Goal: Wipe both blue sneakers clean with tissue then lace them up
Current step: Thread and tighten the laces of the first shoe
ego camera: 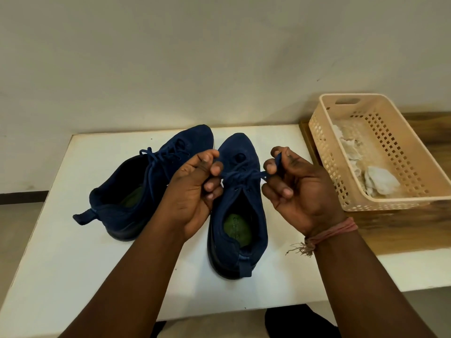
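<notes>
Two dark blue sneakers stand on the white table (73, 252). The left sneaker (136, 191) lies angled, toe to the far right, its laces tied in a bow. The right sneaker (238, 223) points away from me, a green insole showing inside. My left hand (195, 189) pinches one end of the right sneaker's lace (244, 176) over the tongue. My right hand (292, 189) pinches the other end, and the lace is stretched between both hands. A reddish thread band circles my right wrist.
A beige perforated plastic basket (324, 152) stands at the right on a wooden surface (390, 228), holding crumpled white tissues (378, 181). A pale wall rises behind the table. The table's front edge runs close to my body.
</notes>
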